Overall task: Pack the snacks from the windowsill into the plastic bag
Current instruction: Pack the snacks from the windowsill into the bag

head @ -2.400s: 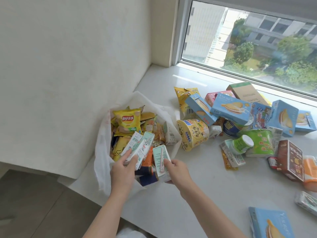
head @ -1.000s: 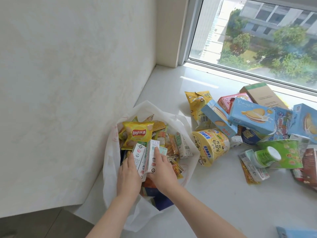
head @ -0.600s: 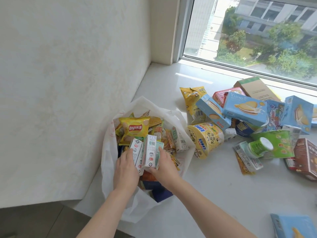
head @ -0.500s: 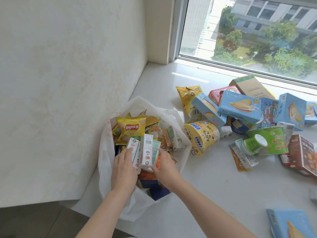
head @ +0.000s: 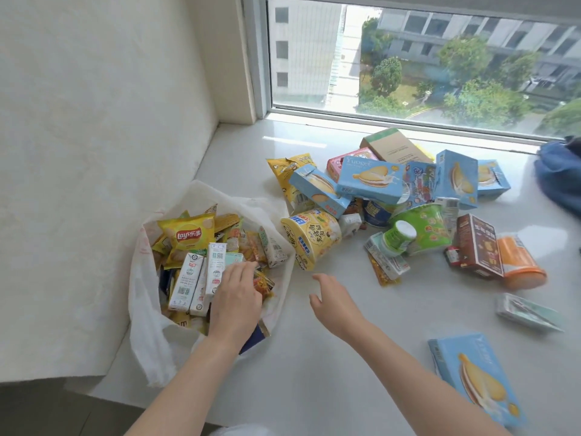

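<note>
Resting flat on small white drink cartons (head: 201,278) in white plastic bag (head: 147,313), left hand (head: 235,294) | right hand (head: 333,303) spread, empty, above white windowsill (head: 314,372)

The plastic bag (head: 147,335) is white, with a bright yellow chip bag (head: 185,237) and white milk cartons (head: 188,281) inside. On the pale windowsill (head: 314,372): light blue boxes (head: 371,180), a yellow noodle cup (head: 311,240), a green one (head: 424,228), a brown box (head: 478,247).
</note>
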